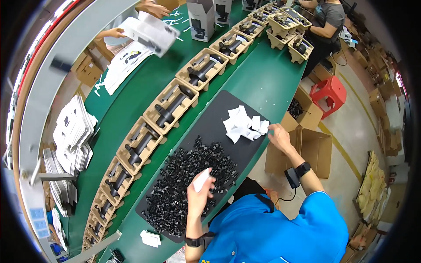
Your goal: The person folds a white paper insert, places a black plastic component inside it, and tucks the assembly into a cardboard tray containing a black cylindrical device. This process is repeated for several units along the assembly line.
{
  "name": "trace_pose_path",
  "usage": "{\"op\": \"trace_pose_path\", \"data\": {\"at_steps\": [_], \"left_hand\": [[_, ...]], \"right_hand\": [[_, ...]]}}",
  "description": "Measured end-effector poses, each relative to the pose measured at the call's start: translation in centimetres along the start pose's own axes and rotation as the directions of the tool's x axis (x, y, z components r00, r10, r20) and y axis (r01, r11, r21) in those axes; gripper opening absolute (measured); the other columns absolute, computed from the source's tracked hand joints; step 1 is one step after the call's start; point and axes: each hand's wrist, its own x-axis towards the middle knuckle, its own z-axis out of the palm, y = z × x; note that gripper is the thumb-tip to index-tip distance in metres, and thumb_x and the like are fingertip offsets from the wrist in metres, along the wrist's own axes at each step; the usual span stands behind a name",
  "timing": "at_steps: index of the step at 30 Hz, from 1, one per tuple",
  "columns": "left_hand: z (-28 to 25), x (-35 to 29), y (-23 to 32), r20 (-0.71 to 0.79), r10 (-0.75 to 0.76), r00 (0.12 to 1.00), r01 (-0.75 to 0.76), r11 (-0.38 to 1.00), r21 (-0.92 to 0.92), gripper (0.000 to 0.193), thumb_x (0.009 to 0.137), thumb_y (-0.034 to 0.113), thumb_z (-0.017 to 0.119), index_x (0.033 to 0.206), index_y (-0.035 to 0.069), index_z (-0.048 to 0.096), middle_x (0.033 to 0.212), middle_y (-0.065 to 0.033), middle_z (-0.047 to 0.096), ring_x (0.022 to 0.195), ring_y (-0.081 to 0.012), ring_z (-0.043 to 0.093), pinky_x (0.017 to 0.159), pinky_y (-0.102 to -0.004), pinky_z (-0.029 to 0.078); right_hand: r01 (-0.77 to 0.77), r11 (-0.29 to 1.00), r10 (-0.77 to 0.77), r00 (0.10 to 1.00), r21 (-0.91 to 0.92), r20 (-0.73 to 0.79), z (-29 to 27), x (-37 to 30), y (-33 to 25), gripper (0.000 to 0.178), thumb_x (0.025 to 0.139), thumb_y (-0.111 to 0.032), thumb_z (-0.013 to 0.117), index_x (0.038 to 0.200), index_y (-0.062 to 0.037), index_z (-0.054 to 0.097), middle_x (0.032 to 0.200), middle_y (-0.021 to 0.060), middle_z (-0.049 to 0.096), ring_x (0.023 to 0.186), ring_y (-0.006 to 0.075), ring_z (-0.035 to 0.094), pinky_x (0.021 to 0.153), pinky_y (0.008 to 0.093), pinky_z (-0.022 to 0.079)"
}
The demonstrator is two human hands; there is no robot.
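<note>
In my left hand (pixel 199 193), closed fingers hold a small white paper packet (pixel 201 180) over a wide heap of small black plastic parts (pixel 175 197). The heap covers the near half of a dark grey mat (pixel 215 115). Farther along the mat lies a loose pile of white packets (pixel 238 124). My right hand (pixel 280 137) is at the pile's right edge, its fingertips pinched against the outermost packet. Whether that packet is lifted, I cannot tell. Both of my wrists wear black bands.
Beside the mat runs a curved row of cardboard pulp trays (pixel 171 105) with black devices. More trays (pixel 283 26) are stacked at the far end. Across the green table (pixel 131 105), a person's hands hold a white box (pixel 151 35). An open carton (pixel 313 151) and red stool (pixel 329 94) stand right.
</note>
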Motion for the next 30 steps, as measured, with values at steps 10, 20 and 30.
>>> {"op": "trace_pose_path", "data": {"at_steps": [10,20,30], "left_hand": [[12.6,13.9,-9.8,0.049,-0.371,0.927,0.354,0.912,0.207,0.046,0.080,0.029,0.067,0.118,0.007,0.056,0.097,-0.0049,0.065,0.073,-0.0150,0.062,0.050,-0.0281,0.052],[17.3,16.3,-11.6,-0.306,-0.410,0.859,0.420,0.907,-0.036,0.056,0.075,0.036,0.071,0.118,0.003,0.053,0.096,-0.0086,0.062,0.073,-0.0148,0.061,0.045,-0.0263,0.053],[12.4,14.9,-13.3,-0.356,-0.359,0.863,0.384,0.923,0.000,0.039,0.083,0.012,0.054,0.121,0.002,0.051,0.090,-0.0112,0.066,0.068,-0.0159,0.067,0.043,-0.0285,0.051]], "right_hand": [[-0.195,0.975,0.145,0.917,0.102,0.372,1.8,6.3,3.6,0.039,0.066,-0.021,0.074,0.095,-0.0047,0.054,0.098,0.0151,0.059,0.090,0.0307,0.059,0.078,0.0368,0.047],[-0.323,0.940,0.245,0.866,0.113,0.436,4.7,3.4,4.2,0.055,0.075,-0.038,0.068,0.106,0.0030,0.048,0.075,0.0194,0.065,0.072,0.0313,0.066,0.067,0.0412,0.052],[-0.430,0.769,0.232,0.877,0.473,0.421,-1.6,9.2,3.7,0.037,0.079,-0.018,0.067,0.109,0.0012,0.057,0.074,0.0051,0.064,0.055,0.0119,0.058,0.051,0.0260,0.045]]}}
